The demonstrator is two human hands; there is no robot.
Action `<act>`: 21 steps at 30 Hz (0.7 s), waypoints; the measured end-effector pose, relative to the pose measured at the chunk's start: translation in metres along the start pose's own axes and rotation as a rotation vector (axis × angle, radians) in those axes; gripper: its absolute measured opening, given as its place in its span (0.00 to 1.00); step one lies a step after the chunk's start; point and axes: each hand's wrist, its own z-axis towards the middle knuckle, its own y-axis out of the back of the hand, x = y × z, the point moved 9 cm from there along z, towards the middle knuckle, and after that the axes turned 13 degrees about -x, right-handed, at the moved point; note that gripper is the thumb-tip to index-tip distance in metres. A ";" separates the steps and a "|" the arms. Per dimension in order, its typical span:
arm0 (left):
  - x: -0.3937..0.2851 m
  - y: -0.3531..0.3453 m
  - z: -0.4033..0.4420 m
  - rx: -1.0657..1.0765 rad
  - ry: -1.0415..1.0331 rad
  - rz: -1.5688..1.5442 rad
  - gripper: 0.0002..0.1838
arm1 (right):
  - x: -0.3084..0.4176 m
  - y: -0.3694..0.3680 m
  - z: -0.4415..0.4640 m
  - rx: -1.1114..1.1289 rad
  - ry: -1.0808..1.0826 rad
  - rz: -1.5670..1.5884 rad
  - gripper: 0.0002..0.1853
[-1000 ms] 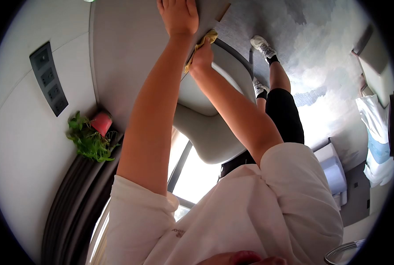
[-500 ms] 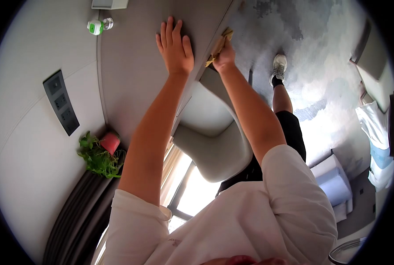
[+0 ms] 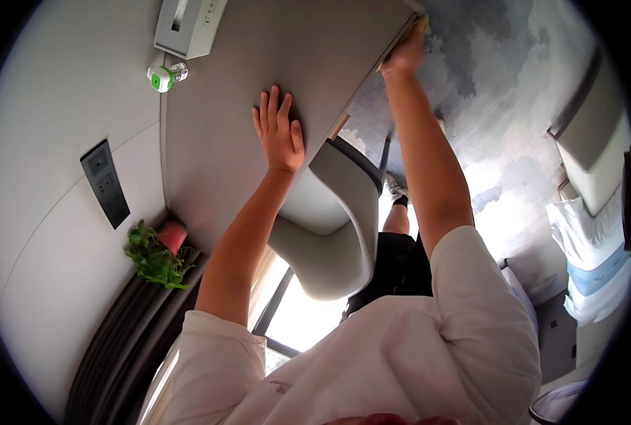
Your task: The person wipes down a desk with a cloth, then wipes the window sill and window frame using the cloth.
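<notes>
My left hand (image 3: 280,136) lies flat on the grey-brown desk (image 3: 213,134), fingers stretched and a little spread, with nothing in it. At the desk's long edge, my right hand (image 3: 405,57) is wrapped round a yellowish-brown cloth (image 3: 422,20). Only slivers of this cloth show past the fingers, against the edge near the desk's far corner. A light grey chair (image 3: 329,263) stands beside the desk, below and between my forearms.
Along the wall side are a white box (image 3: 196,32), a green-and-white plug-in device (image 3: 161,78) and a dark socket panel (image 3: 105,183). A potted plant (image 3: 154,258) sits by the dark curtain (image 3: 128,333). At right is a bed (image 3: 584,234) with white and blue bedding.
My right hand has slid along the desk edge with the cloth, away from my body. My left hand stays flat on the desk. The view has shifted, and the white box shows more.
</notes>
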 end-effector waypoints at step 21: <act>0.006 0.004 0.000 0.016 0.051 0.002 0.25 | 0.041 -0.039 0.054 0.112 0.057 -0.088 0.25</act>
